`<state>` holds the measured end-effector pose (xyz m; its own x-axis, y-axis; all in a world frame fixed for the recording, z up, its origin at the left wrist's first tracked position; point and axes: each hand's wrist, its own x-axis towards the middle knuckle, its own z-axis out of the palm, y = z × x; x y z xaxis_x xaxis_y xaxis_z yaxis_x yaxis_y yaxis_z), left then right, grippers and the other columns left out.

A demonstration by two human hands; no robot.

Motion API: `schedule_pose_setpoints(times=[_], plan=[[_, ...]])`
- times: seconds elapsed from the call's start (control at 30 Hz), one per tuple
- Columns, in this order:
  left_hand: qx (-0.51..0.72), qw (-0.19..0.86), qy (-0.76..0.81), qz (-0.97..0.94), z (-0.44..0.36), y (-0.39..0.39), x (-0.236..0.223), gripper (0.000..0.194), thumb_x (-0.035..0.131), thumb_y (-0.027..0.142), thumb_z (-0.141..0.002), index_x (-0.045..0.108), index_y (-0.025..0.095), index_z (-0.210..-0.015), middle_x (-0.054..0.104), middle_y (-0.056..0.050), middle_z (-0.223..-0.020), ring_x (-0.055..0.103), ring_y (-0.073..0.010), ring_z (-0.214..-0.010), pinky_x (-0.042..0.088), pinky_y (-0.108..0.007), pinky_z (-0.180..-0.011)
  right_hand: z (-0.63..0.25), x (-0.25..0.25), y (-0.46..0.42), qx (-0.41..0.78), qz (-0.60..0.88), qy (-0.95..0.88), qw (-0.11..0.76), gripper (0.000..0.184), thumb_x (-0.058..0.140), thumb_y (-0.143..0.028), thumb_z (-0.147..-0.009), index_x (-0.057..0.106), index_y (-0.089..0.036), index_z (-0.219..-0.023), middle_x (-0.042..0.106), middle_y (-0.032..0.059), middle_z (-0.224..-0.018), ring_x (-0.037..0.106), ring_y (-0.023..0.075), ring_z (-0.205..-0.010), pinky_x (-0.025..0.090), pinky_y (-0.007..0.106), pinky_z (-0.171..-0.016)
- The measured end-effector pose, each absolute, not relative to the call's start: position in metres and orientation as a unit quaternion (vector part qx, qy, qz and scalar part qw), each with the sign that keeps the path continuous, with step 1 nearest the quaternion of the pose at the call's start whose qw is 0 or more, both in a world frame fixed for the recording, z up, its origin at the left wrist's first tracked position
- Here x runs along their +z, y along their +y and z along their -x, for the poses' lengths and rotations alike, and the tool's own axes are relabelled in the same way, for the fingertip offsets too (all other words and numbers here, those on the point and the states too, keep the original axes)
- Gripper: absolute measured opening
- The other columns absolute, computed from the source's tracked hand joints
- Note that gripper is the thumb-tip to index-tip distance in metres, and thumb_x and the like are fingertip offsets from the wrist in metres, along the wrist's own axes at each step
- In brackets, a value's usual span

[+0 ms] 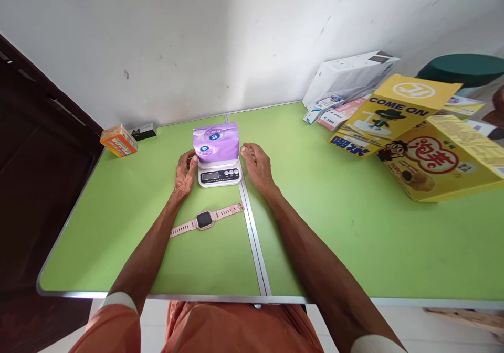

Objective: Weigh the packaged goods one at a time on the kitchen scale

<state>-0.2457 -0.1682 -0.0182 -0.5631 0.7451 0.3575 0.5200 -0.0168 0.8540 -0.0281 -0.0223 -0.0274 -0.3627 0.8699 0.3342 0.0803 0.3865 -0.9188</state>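
Observation:
A purple tissue pack (216,142) rests on a small white kitchen scale (219,177). The scale's dark display and buttons face me. At the pack's left side is my left hand (185,173), thumb close against the wrapper, fingers loosely bent and partly hidden. On the other side my right hand (258,165) lies just off the pack, a narrow gap between them, its fingers loosely curled with nothing visible in them. Nearer to me, a smartwatch (204,220) with a pink strap lies stretched out on the green table (315,195).
An orange box (119,141) and a black box (143,131) stand at the back left. On the right are yellow cartons (441,159), a white box (346,77) and small packets (325,109). A metal seam (254,243) divides the tabletop. A wall rises behind.

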Motion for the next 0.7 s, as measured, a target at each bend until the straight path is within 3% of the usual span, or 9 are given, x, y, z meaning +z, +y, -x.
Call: schedule_pose_setpoints(times=[0.3,0.7], plan=[[0.529,0.083,0.702,-0.470,0.250,-0.168,-0.022,0.083,0.047,0.095,-0.102,0.076,0.021,-0.126,0.078,-0.017,-0.127,0.074,-0.0326,-0.118,0.064,-0.052,-0.107,0.031,-0.033,-0.019,0.445,0.335,-0.696,0.453,0.065,0.059,-0.086,-0.099,0.078,-0.025,-0.115,0.082,0.0180,-0.126,0.076,0.0385,-0.120,0.065,0.062,-0.110],[0.519,0.086,0.705,-0.476,0.251,-0.168,-0.022,0.079,0.047,0.090,-0.105,0.075,0.020,-0.129,0.079,-0.017,-0.127,0.074,-0.0333,-0.121,0.062,-0.051,-0.110,0.032,-0.043,-0.012,0.424,0.327,-0.716,0.448,0.051,0.064,-0.072,-0.101,0.079,-0.025,-0.115,0.079,0.0159,-0.123,0.076,0.0352,-0.114,0.065,0.060,-0.110]])
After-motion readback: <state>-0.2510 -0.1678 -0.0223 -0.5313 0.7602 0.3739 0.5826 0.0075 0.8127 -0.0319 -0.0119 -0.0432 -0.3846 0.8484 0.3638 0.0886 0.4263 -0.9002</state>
